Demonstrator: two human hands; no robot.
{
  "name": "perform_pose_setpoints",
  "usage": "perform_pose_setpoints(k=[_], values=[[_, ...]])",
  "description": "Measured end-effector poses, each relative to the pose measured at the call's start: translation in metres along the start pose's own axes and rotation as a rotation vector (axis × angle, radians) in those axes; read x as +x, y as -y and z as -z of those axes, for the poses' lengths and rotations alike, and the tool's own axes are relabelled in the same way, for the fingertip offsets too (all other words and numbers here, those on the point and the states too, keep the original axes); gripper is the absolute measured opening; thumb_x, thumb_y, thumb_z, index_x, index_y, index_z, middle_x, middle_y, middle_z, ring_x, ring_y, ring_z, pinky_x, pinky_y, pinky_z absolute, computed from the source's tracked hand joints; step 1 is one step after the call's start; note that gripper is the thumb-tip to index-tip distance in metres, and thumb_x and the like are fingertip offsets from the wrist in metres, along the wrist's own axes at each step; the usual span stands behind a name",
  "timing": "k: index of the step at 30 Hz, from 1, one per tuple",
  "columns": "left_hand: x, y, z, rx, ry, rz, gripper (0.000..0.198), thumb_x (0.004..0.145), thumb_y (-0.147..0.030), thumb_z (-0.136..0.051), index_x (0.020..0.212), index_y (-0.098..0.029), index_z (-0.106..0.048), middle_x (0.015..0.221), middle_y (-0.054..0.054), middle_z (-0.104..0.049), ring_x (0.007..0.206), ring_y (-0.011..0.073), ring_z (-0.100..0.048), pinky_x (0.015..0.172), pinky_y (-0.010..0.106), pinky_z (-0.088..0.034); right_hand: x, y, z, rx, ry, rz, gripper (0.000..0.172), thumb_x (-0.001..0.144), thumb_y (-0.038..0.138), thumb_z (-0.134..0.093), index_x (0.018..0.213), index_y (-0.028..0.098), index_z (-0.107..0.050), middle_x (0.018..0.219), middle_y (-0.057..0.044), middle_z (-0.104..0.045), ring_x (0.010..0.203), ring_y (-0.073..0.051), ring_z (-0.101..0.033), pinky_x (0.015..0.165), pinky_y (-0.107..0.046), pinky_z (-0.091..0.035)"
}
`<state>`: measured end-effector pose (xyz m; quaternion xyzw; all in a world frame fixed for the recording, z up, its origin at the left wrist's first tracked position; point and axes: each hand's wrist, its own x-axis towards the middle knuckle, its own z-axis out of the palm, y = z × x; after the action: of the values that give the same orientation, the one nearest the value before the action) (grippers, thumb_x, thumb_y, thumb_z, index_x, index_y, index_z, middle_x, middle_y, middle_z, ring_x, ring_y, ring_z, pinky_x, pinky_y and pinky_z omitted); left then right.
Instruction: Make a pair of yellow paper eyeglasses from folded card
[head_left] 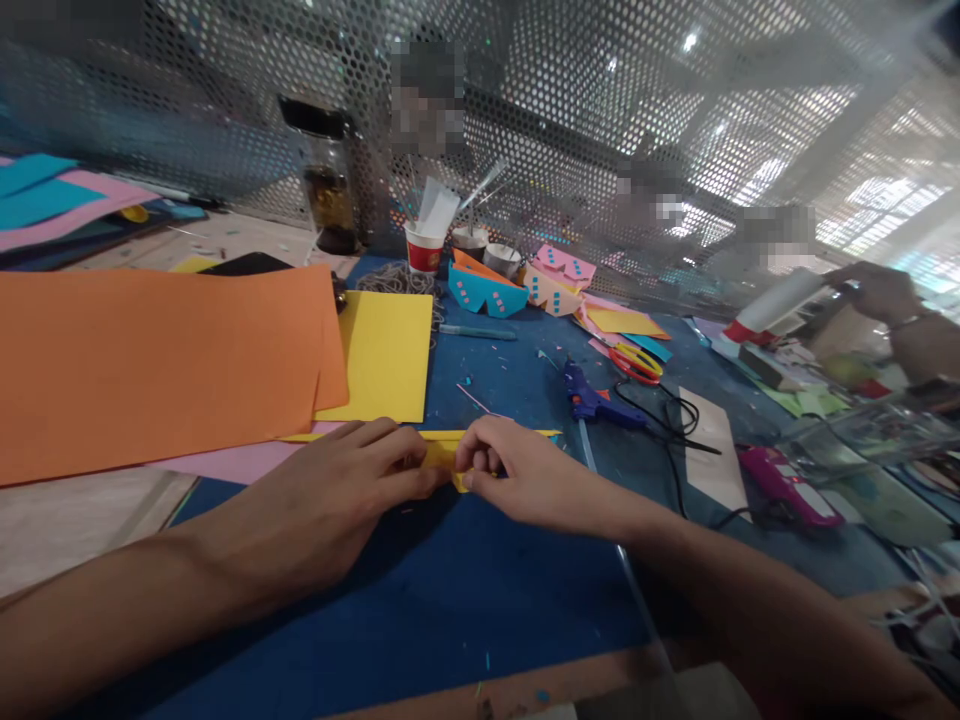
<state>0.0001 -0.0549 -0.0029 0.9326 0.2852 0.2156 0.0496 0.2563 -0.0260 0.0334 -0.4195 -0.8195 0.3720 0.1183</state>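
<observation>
A narrow folded piece of yellow paper [441, 456] lies on the blue table surface in front of me. My left hand [349, 475] presses down on its left part, thumb and fingers closed against the paper. My right hand [514, 470] has its fingers curled and its thumb at the paper's lower edge, pinching it near the middle. Both hands cover much of the piece, and thin pointed ends show on either side. Just beyond my left hand are large orange sheets [165, 365], a yellow sheet [390, 355] and a pink sheet [225, 463].
Farther back stand a glass jar [330, 195], a red-and-white paper cup [424, 250] and folded paper glasses [487, 293]. To the right lie a blue glue gun [596, 395], scissors [636, 362], black cord and a magenta tool [787, 485]. Another person's hand [877, 290] holds a paper cup.
</observation>
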Motion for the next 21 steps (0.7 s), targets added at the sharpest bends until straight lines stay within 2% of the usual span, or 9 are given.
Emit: perform_pose_setpoints(k=[5,10,16,21], values=[[-0.0001,0.0009,0.0007,0.0,0.03,0.01,0.048,0.094,0.001,-0.046,0.121,-0.028,-0.072,0.108,0.006,-0.073,0.093,0.0253,-0.062,0.078,0.037,-0.044,0.0003,0.0005,0.0047,0.129,0.018,-0.067,0.009,0.096,0.012,-0.061,0.1,0.019,-0.065,0.081,0.003,-0.064,0.071,-0.013,-0.057,0.064,-0.026,-0.043],[-0.0005,0.0011,0.0002,0.039,0.033,-0.007,0.057,0.089,0.002,-0.048,0.13,-0.029,-0.071,0.109,0.007,-0.073,0.092,0.027,-0.063,0.078,0.039,-0.044,0.0011,-0.0054,0.0017,0.159,-0.053,-0.045,0.006,0.097,0.016,-0.063,0.1,0.019,-0.068,0.085,0.001,-0.067,0.074,-0.013,-0.059,0.066,-0.026,-0.044],[-0.004,0.0023,-0.0061,0.129,0.039,-0.041,0.063,0.084,0.001,-0.056,0.138,-0.028,-0.066,0.116,0.007,-0.073,0.095,0.0283,-0.061,0.082,0.041,-0.044,0.0001,-0.0024,-0.0021,0.088,-0.127,0.038,0.011,0.095,0.01,-0.064,0.098,0.019,-0.069,0.094,-0.001,-0.069,0.078,-0.012,-0.064,0.073,-0.027,-0.05],[-0.0019,0.0015,-0.0031,0.162,0.07,-0.066,0.056,0.084,0.0,-0.058,0.133,-0.026,-0.067,0.11,0.007,-0.072,0.09,0.0285,-0.061,0.08,0.042,-0.044,-0.0023,0.0031,0.0019,0.021,-0.073,0.063,0.007,0.094,0.012,-0.069,0.094,0.018,-0.069,0.092,-0.001,-0.07,0.08,-0.013,-0.066,0.075,-0.027,-0.05]])
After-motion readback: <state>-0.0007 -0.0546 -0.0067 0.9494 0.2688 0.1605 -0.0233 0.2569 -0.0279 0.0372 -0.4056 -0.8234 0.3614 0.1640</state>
